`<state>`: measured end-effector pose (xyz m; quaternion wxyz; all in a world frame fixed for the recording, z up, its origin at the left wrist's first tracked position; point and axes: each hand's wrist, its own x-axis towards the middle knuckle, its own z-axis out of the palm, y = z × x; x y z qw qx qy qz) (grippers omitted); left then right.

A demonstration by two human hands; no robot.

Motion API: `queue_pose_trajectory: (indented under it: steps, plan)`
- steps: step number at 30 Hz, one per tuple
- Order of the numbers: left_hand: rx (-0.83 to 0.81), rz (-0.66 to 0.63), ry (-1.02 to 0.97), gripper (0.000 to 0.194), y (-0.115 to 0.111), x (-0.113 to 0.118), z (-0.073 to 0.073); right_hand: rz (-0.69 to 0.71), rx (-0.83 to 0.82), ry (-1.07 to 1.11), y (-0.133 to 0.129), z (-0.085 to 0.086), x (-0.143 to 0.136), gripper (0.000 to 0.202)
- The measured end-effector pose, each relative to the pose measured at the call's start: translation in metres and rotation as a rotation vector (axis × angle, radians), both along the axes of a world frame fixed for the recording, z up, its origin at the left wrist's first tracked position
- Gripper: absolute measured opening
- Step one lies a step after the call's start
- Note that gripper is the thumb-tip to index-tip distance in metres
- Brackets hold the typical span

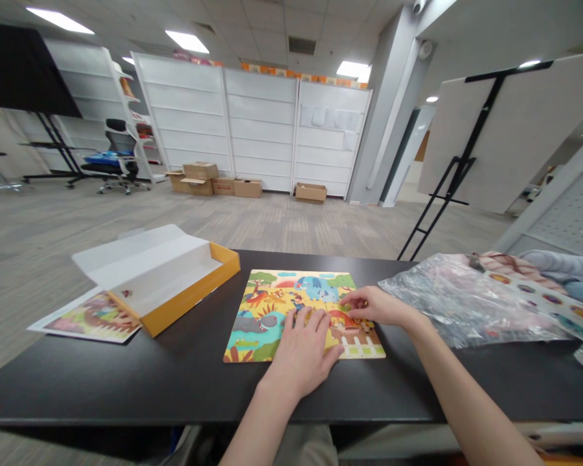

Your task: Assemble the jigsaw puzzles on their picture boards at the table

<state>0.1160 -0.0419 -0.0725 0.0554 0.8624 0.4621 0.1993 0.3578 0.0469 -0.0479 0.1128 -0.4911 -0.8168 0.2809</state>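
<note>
A colourful picture board [257, 323] with cartoon animals, possibly a jigsaw puzzle, lies flat on the black table. My left hand [304, 343] rests palm down across its lower middle, fingers spread, hiding part of the picture. Over the board's right side, my right hand [372, 305] has its fingers bent, with thumb and forefinger drawn toward each other at the surface. Whatever may be between those fingertips is too small to make out. Small brown shapes show on the board just below the right hand.
An open yellow box [189, 294] with a white inside stands left on the black table [184, 375], partly over a printed picture sheet [94, 318]. At right lie clear plastic bags [457, 301] and a strip with round coloured pictures [547, 301]. Cardboard boxes [199, 178] sit by far shelves.
</note>
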Motion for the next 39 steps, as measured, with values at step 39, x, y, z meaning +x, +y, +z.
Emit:
queue_pose_trajectory:
  steps: [39]
  plan:
    - [0.040,0.012,-0.017,0.045,-0.001,0.004,-0.010,-0.324,0.155,0.246,0.011,0.010,0.028,0.041]
